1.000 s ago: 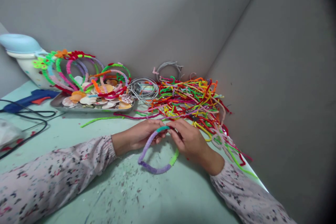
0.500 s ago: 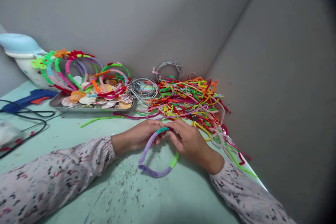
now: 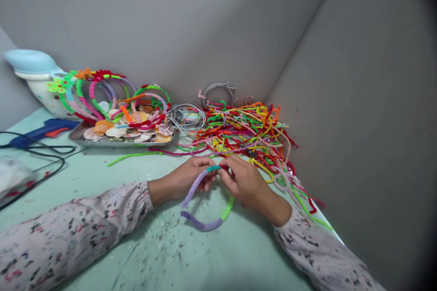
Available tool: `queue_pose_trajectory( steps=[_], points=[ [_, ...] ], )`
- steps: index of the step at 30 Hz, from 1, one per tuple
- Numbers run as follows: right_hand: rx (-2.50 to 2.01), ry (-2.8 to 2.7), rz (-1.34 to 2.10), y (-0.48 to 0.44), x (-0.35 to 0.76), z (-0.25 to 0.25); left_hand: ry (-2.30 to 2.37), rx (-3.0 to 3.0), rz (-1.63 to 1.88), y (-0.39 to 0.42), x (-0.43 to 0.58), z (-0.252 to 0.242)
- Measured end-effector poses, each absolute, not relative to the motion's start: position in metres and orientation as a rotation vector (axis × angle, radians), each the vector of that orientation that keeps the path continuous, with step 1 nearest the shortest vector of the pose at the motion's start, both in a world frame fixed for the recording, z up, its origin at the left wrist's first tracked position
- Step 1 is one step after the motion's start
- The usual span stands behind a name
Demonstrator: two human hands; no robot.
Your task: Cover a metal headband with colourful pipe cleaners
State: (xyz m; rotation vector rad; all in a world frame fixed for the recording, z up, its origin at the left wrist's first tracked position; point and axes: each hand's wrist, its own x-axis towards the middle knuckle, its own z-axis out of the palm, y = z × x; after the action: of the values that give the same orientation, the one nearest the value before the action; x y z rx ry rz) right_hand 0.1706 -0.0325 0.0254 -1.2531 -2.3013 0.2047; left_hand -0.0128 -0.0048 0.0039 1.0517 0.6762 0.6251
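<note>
Between my hands is a hoop wrapped in pipe cleaners (image 3: 195,187), with lilac, purple, green, teal and red stretches. A small gap shows in it at the lower left. My left hand (image 3: 186,176) pinches its upper part near the teal stretch, fingers closed. Close beside it, my right hand (image 3: 248,183) is also closed on the hoop, thumb and fingers at the red stretch. Part of the hoop's right side is hidden behind the right hand.
Loose pipe cleaners (image 3: 246,129) lie heaped behind my hands, next to coiled wire (image 3: 187,117). A metal tray (image 3: 119,144) holds seashells (image 3: 116,132) and colourful hoops (image 3: 80,93). At left are a blue glue gun (image 3: 37,132), its black cord (image 3: 63,161) and a blue-lidded container (image 3: 37,70).
The hoop's lower left ends have come slightly apart, opening a small gap. Both hands keep hold of its top, the left shifted a little. The view has moved slightly.
</note>
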Motion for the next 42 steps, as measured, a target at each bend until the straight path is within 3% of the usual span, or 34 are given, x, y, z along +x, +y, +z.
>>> queue_pose_trajectory(
  steps=[11, 34, 42],
  points=[
    [-1.274, -2.220, 0.398, -0.032, 0.168, 0.029, 0.860, 1.441, 0.747, -0.011, -0.016, 0.002],
    [-1.284, -2.133, 0.363, -0.033, 0.160, 0.017, 0.988, 1.689, 0.903, -0.018, -0.011, 0.007],
    [-1.330, -1.980, 0.560, -0.034, 0.157, 0.020, 1.115, 1.899, 0.981, -0.017, -0.006, 0.010]
  ],
)
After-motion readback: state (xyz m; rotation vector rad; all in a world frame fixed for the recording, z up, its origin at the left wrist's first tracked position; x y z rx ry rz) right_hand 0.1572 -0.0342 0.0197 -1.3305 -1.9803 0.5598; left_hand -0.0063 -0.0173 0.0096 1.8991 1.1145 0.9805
